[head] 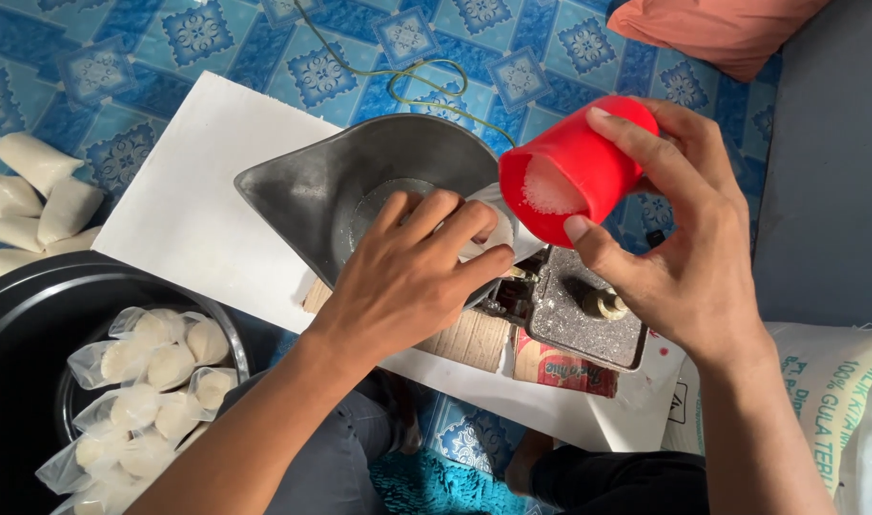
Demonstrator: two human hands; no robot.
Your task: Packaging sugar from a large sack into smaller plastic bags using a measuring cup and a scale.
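Observation:
My right hand [688, 248] grips a red plastic cup [574, 167], tipped on its side with white granules inside and its mouth pointing left. My left hand [412, 272] holds a small clear plastic bag [501, 221] at the cup's mouth, resting in the grey metal scale pan [331, 186]. The pan sits on a balance scale whose flat weight platform [588, 319] carries a small brass weight [603, 303].
A black basin [35, 315] at lower left holds several filled clear bags [154, 367]. More white filled bags [40, 195] lie on the blue patterned floor. White paper [193, 205] lies under the scale. A printed sack [827, 381] is at right, an orange cushion [722, 29] top right.

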